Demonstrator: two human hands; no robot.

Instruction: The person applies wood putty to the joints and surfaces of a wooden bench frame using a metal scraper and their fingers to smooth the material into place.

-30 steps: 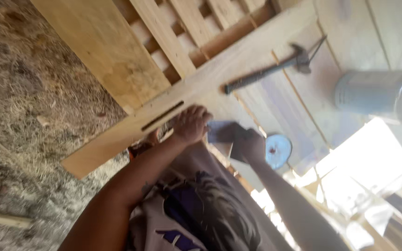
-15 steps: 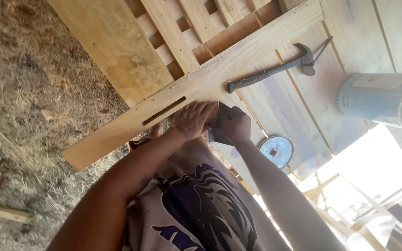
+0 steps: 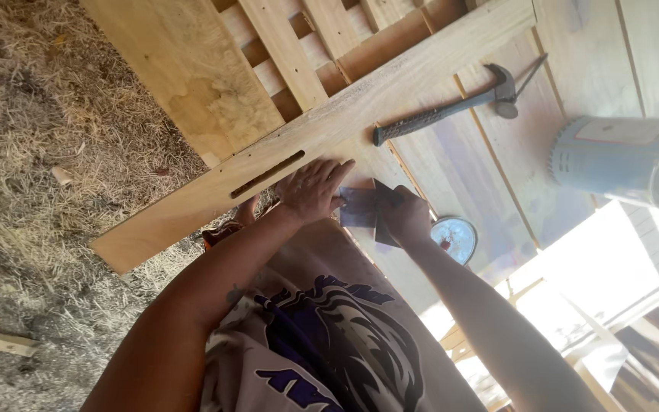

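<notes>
My left hand (image 3: pixel 313 191) lies flat, fingers spread, on a long pale wooden plank (image 3: pixel 421 76) that has a narrow slot (image 3: pixel 267 174) cut in it. Its fingertips touch a greyish sheet of sandpaper (image 3: pixel 358 206). My right hand (image 3: pixel 407 217) is closed on the folded sandpaper, right beside the left hand, at the plank's near edge. Both forearms reach in from the bottom of the view, over my printed shirt.
A hammer (image 3: pixel 451 111) with a dark grip lies on the boards beyond the plank. A grey-blue cylindrical can (image 3: pixel 619 160) sits at the right. A round blue disc (image 3: pixel 455 238) lies near my right wrist. A slatted wooden frame (image 3: pixel 284 53) lies behind, with straw ground (image 3: pixel 40 152) at the left.
My right hand has brought the sandpaper up against my left hand on the plank. The left hand has stayed on the plank, and the view has shifted slightly.
</notes>
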